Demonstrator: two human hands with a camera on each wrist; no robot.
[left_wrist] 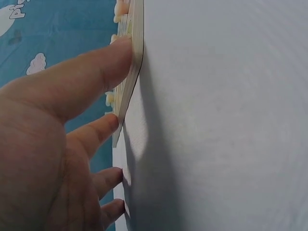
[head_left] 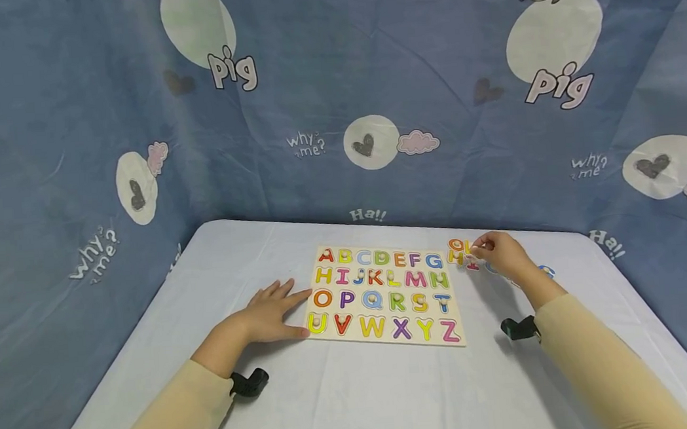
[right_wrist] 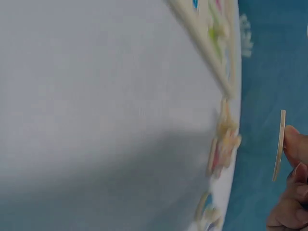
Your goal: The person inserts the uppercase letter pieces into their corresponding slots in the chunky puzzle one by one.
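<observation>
A wooden alphabet board [head_left: 358,312] lies on the table, with rows of coloured letters from A to Z, several bearing small knobs. At its left edge is my left hand [head_left: 271,313], fingers spread, thumb and index finger touching the board's side. In the left wrist view the thumb [left_wrist: 103,67] presses against the board's edge [left_wrist: 137,43]. Past the upper right corner, my right hand [head_left: 502,252] is raised and pinches a thin wooden letter piece [right_wrist: 279,144], seen edge-on in the right wrist view. Which letter it is, I cannot tell.
Right of the board lie loose letter pieces: an orange O [head_left: 456,244], a yellow H [head_left: 455,258], a pink one [head_left: 472,265] and a blue one [head_left: 546,270], partly behind the right hand. A patterned blue curtain [head_left: 319,196] hangs behind the white table [head_left: 366,397].
</observation>
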